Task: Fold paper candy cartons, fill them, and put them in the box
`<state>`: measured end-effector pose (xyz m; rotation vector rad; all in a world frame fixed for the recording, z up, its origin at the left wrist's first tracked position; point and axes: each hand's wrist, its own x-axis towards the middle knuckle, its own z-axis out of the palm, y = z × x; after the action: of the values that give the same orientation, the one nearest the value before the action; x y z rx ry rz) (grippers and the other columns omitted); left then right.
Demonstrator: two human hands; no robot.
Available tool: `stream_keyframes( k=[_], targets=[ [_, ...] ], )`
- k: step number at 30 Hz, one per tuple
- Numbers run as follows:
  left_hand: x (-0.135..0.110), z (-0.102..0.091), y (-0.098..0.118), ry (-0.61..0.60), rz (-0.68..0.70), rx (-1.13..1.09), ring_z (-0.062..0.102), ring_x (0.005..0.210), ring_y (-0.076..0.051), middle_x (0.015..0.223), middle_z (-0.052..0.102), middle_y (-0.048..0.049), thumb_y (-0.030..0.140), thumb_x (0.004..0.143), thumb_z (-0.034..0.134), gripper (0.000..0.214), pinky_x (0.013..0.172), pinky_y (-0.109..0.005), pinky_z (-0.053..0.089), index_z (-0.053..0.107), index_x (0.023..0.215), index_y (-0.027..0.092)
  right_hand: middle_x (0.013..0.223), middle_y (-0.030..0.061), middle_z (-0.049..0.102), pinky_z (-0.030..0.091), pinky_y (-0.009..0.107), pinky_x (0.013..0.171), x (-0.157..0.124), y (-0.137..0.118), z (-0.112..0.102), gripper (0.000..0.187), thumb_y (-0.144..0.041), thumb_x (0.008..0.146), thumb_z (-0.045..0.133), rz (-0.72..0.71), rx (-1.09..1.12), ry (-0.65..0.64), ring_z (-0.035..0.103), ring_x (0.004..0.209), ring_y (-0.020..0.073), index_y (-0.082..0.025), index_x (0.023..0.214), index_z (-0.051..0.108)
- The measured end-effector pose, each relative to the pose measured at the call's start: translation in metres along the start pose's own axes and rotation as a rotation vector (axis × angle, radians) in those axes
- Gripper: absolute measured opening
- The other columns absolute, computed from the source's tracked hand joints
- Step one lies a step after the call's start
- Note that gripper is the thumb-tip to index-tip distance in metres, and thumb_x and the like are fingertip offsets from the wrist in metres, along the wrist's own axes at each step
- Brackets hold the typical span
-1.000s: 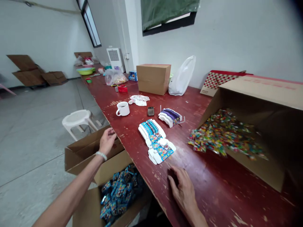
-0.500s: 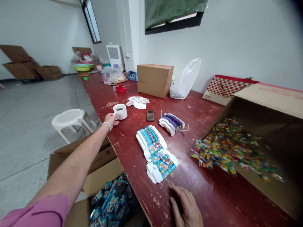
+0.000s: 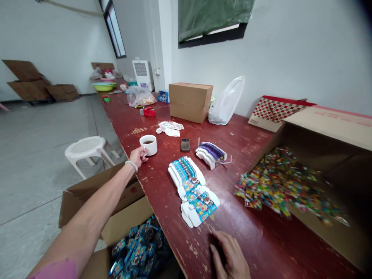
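Note:
A white mug [image 3: 149,148] of dark drink is at the table's left edge. My left hand [image 3: 137,156], with a beaded bracelet on the wrist, has its fingers closed round the mug's handle. Whether the mug touches the table I cannot tell. Low in the view, my right hand [image 3: 229,254] rests on the red table [image 3: 261,248], thumb apart from the fingers and holding nothing. Just beyond it lie flat blue printed cartons [image 3: 200,205], partly fanned out. A purple stack of cartons [image 3: 211,154] and a small dark device [image 3: 185,144] lie farther back.
On the right, an open cardboard box [image 3: 328,116] spills small colourful packets [image 3: 279,182]. Below the left edge, another box [image 3: 124,221] holds blue packets [image 3: 136,248]. A white stool [image 3: 87,149] stands on the floor. Crumpled cloth [image 3: 170,128] and a closed carton [image 3: 190,102] are behind the mug.
My left hand has closed on the mug's handle, and the mug has shifted slightly toward me. My right hand has stayed in place. The view has tipped up a little.

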<state>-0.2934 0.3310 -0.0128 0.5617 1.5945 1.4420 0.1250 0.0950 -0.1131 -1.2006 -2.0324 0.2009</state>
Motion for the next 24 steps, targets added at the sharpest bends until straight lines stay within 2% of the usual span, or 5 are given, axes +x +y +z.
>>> stream_keyframes(
  k=[4, 8, 13, 18, 24],
  targets=[
    [-0.037, -0.014, -0.003, -0.095, 0.055, -0.023, 0.062, 0.075, -0.014, 0.094, 0.063, -0.0040, 0.036, 0.093, 0.056, 0.026, 0.069, -0.032, 0.055, 0.061, 0.105, 0.014, 0.102, 0.0089, 0.069, 0.060, 0.032, 0.076, 0.001, 0.000, -0.001, 0.028, -0.022, 0.089, 0.056, -0.001, -0.006, -0.004, 0.069, 0.091, 0.0221, -0.021, 0.117, 0.058],
    [-0.093, -0.026, 0.001, -0.237, 0.126, -0.037, 0.035, 0.042, -0.006, 0.049, 0.032, 0.0095, 0.040, 0.085, 0.064, 0.031, 0.056, -0.025, 0.050, 0.054, 0.067, 0.016, 0.102, 0.0091, 0.070, 0.060, 0.032, 0.074, 0.001, 0.000, -0.002, 0.027, -0.024, 0.090, 0.056, -0.002, -0.005, -0.009, 0.069, 0.090, 0.0227, -0.022, 0.116, 0.059],
    [-0.182, -0.035, 0.012, -0.414, 0.161, 0.000, 0.036, 0.049, -0.006, 0.061, 0.047, 0.0045, 0.040, 0.074, 0.075, 0.031, 0.060, -0.026, 0.048, 0.057, 0.067, 0.016, 0.103, 0.0092, 0.070, 0.060, 0.035, 0.075, -0.001, -0.002, -0.003, 0.026, -0.025, 0.091, 0.055, 0.004, 0.011, -0.015, 0.069, 0.091, 0.0233, -0.023, 0.116, 0.059],
    [-0.268, -0.035, 0.026, -0.648, 0.262, 0.168, 0.042, 0.059, -0.010, 0.060, 0.048, 0.0012, 0.041, 0.082, 0.065, 0.034, 0.058, -0.022, 0.039, 0.057, 0.062, 0.016, 0.101, 0.0087, 0.070, 0.059, 0.035, 0.075, 0.003, -0.012, -0.007, 0.022, -0.028, 0.092, 0.053, 0.044, 0.052, -0.003, 0.068, 0.089, 0.0229, -0.022, 0.111, 0.062],
    [-0.342, -0.028, 0.049, -0.822, 0.294, 0.316, 0.046, 0.062, -0.012, 0.065, 0.054, -0.0012, 0.047, 0.085, 0.061, 0.036, 0.058, -0.025, 0.038, 0.061, 0.068, 0.016, 0.093, 0.0072, 0.070, 0.057, 0.033, 0.072, 0.011, -0.033, -0.018, 0.023, -0.036, 0.094, 0.050, 0.133, 0.130, 0.096, 0.067, 0.085, 0.0223, -0.021, 0.100, 0.067]
  ],
)
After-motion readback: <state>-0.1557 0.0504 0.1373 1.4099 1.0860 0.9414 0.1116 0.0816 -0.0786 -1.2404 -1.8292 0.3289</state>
